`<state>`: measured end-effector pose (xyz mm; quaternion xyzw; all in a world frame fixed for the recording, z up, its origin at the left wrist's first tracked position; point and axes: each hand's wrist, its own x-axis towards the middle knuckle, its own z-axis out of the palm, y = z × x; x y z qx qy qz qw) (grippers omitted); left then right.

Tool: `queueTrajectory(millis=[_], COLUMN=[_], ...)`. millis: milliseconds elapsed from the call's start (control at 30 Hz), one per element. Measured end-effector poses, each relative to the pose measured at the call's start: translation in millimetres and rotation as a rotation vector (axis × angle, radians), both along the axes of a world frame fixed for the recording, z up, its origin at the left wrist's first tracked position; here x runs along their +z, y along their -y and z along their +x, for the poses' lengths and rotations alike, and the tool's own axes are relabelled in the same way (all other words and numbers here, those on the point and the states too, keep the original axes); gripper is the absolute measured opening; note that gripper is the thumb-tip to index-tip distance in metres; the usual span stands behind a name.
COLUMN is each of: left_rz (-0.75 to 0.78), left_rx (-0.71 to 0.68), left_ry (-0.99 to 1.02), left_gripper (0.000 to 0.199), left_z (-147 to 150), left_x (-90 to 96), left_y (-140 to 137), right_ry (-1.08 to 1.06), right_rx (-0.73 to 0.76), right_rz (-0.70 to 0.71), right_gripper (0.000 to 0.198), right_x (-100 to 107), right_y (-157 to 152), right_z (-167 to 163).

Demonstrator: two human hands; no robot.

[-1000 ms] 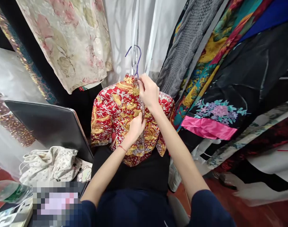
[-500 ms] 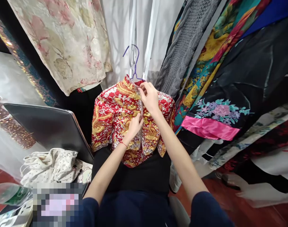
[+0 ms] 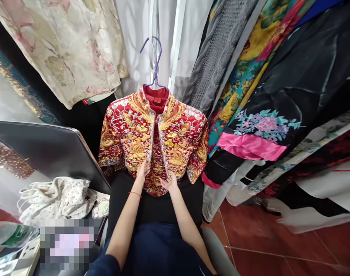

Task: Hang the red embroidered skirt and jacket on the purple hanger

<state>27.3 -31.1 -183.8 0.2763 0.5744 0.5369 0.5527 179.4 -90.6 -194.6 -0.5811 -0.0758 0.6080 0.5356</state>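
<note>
A small red jacket (image 3: 134,126) with gold and silver embroidery hangs on a purple hanger (image 3: 157,71). It has a stand collar and short wide sleeves. Its two front edges stand apart, showing a strip of the inside and the red lining (image 3: 155,96) at the neck. Against the lower part of one front edge is my left hand (image 3: 143,171), fingers stretched out. My right hand (image 3: 169,181) lies at the lower end of the other front edge with its fingers spread. Neither hand appears to grip the cloth.
A laptop (image 3: 48,149) stands at the left, with a spotted white cloth pouch (image 3: 57,197) and a plastic bottle (image 3: 12,234) before it. Floral garments (image 3: 85,50), a grey cable knit (image 3: 221,50) and a black embroidered garment (image 3: 292,84) hang around the jacket.
Both hands have moved down from the collar and middle of the jacket to its lower front. The front panels have parted and the collar now stands open. The view has shifted slightly.
</note>
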Motion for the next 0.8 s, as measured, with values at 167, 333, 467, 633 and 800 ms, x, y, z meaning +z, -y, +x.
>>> queueTrajectory(millis=[167, 333, 467, 633, 800], left_rz=[-0.156, -0.144, -0.129, -0.095, -0.021], left_rx=[0.153, 0.100, -0.072, -0.168, -0.103], left_ry=[0.240, 0.455, 0.590, 0.637, 0.591], left_gripper=[0.030, 0.037, 0.029, 0.029, 0.040], left_z=[-19, -29, -24, -15, -20], left_x=[-43.5, -52.7, -56.1, -62.5, -69.2], left_y=[0, 0, 14, 29, 39], right_ry=[-0.082, -0.097, -0.114, -0.162, -0.170], right_rx=[-0.147, -0.202, -0.140, 0.024, 0.093], right_rz=[-0.054, 0.023, 0.090, 0.172, 0.108], right_gripper=[0.037, 0.038, 0.039, 0.035, 0.039], right_x=[-46, -72, -81, -81, -84], right_y=[0, -6, -7, -11, -18], right_z=[4, 11, 10, -19, -54])
